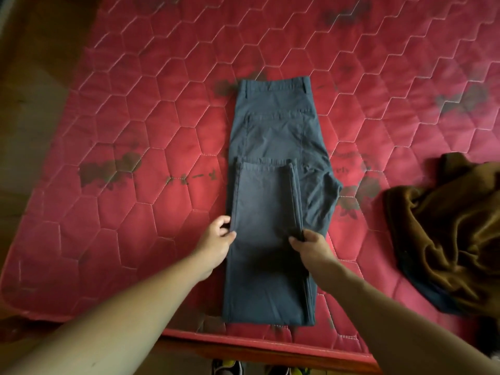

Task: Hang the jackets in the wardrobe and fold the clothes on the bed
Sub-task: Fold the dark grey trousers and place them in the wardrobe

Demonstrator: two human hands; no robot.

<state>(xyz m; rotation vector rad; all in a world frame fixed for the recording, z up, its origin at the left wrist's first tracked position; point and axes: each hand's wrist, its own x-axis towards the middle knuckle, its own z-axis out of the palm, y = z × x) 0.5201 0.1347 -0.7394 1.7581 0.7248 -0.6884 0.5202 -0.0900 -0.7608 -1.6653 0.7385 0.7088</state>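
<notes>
I am pinching the left edge of the folded-back leg layer of the blue-grey trousers (273, 131) with my left hand (219, 236), thumb and fingertips curling narrowly round the fabric. My right hand (311, 244) is gripping the right edge of the same layer, its fingers closing on the seam. The trousers are lying lengthwise on the red quilted mattress (162, 117), their fold reaching its near edge and the waistband pointing away from me. A crumpled brown garment (446, 239) is lying at the mattress's right edge, well apart from the trousers.
</notes>
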